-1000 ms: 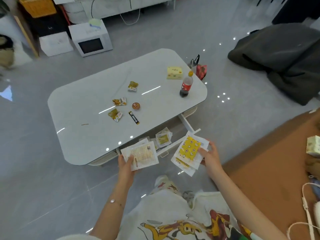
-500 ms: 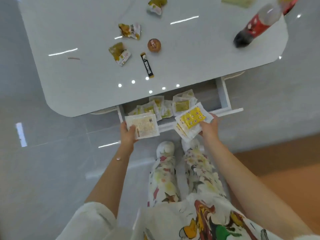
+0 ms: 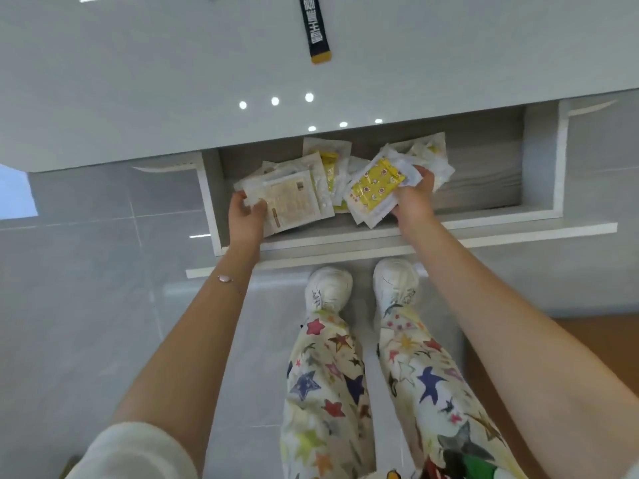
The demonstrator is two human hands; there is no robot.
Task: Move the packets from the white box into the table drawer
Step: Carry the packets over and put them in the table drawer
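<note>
Both arms extended over open drawer. Left hand pinched beige packet; right hand clamped yellow packets.

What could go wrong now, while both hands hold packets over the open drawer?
The yellow-patterned packets in the right hand are a fanned stack; some could slip onto the drawer's front edge or the floor. The pile in the drawer is already loose and heaped, so more packets may ride up and catch under the tabletop on closing.

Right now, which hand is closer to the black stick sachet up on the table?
Left, though only narrowly. The left hand sits below and left of the black stick sachet; the right hand is below and right, slightly farther.
</note>
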